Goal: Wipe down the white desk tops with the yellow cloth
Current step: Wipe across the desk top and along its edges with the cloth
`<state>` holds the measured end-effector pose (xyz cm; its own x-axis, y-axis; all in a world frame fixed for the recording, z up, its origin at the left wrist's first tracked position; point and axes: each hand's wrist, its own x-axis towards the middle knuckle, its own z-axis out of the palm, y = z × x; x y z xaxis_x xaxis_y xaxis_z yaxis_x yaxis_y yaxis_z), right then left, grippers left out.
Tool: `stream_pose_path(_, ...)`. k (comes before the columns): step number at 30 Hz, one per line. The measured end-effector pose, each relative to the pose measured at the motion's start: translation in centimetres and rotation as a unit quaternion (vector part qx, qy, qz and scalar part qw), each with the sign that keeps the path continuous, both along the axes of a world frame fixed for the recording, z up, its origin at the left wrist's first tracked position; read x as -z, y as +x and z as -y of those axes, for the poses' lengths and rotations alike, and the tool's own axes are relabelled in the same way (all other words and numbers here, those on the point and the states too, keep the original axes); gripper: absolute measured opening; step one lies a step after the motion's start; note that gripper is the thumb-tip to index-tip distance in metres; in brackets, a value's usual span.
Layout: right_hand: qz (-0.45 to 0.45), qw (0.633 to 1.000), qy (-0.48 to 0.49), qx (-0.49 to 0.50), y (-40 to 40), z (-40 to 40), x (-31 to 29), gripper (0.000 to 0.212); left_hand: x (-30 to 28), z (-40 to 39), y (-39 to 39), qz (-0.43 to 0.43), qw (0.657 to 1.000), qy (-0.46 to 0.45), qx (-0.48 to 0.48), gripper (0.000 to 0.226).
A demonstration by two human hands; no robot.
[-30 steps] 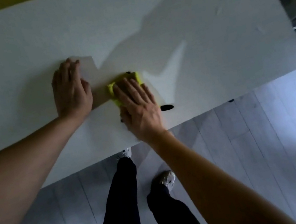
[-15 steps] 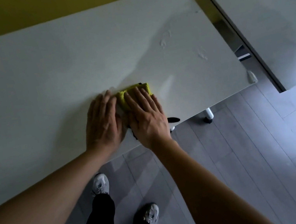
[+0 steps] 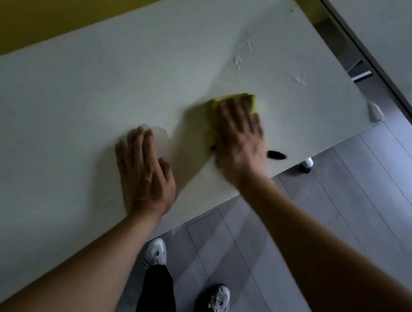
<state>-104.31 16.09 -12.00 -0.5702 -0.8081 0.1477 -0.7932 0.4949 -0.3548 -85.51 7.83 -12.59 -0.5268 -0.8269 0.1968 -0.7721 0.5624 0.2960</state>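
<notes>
from the head camera, the right hand [image 3: 239, 137] lies flat with straight fingers pressed on the yellow cloth [image 3: 231, 102], which sits on the white desk [image 3: 82, 99] under and just beyond the fingertips; the hand is blurred. a black marker [image 3: 276, 155] lies on the desk just beside the wrist, to the right of the hand, partly hidden under it. the left hand [image 3: 144, 171] rests palm down on the desk, fingers straight and together, holding nothing, well to the left of the cloth. pale smears [image 3: 243, 51] mark the desk beyond and to the right of the right hand. a second white desk [image 3: 393, 18] stands apart, farther right. below the arms are black trousers [image 3: 153, 307] and white shoes [image 3: 155, 251] on grey floor [image 3: 343, 215].
</notes>
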Motion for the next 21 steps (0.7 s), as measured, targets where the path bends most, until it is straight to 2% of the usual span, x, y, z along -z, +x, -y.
stream_pose_path(2, 0.006, 0.995, -0.002, -0.100, 3.5, 2.4, -0.4, 0.065, 0.1, 0.1, 0.2, -0.028, 1.000, 0.000, -0.009, 0.063)
stream_pose_path(4, 0.012, 0.988, 0.004, -0.152, 5.1, 3.6, -0.8, 0.057, 0.3, 0.1, 0.6, -0.045, 0.999, -0.005, -0.022, 0.059)
stream_pose_path(7, 0.010, 0.978, -0.016, -0.206, 3.0, 3.8, -0.8, 0.055, 0.3, 0.2, 0.7, -0.029, 0.999, -0.016, -0.020, 0.059)
stream_pose_path(9, 0.006, 0.987, -0.042, -0.155, -0.7, 3.9, -0.6, 0.062, 0.1, 0.1, 0.4, -0.016, 1.000, -0.006, -0.015, 0.063)
stream_pose_path(11, 0.017, 0.998, -0.029, -0.047, -5.5, 4.3, -0.6, 0.069, -0.1, 0.1, 0.3, -0.005, 1.000, -0.002, -0.016, 0.065)
stream_pose_path(14, 0.031, 0.997, 0.023, 0.068, -11.4, 5.1, -1.2, 0.059, 0.0, 0.2, 0.2, 0.008, 1.000, 0.001, -0.023, 0.064)
stream_pose_path(16, 0.035, 0.992, 0.026, 0.115, -12.5, 5.8, -1.6, 0.059, 0.1, 0.3, 0.1, 0.014, 1.000, 0.004, -0.027, 0.063)
stream_pose_path(18, 0.028, 0.991, 0.026, 0.124, -10.8, 7.0, -1.5, 0.065, 0.0, 0.3, -0.2, 0.015, 0.999, 0.007, -0.030, 0.063)
stream_pose_path(21, 0.016, 1.000, 0.000, -0.014, -4.1, 10.1, -0.9, 0.069, 0.0, 0.3, -0.3, 0.027, 0.999, 0.014, -0.035, 0.064)
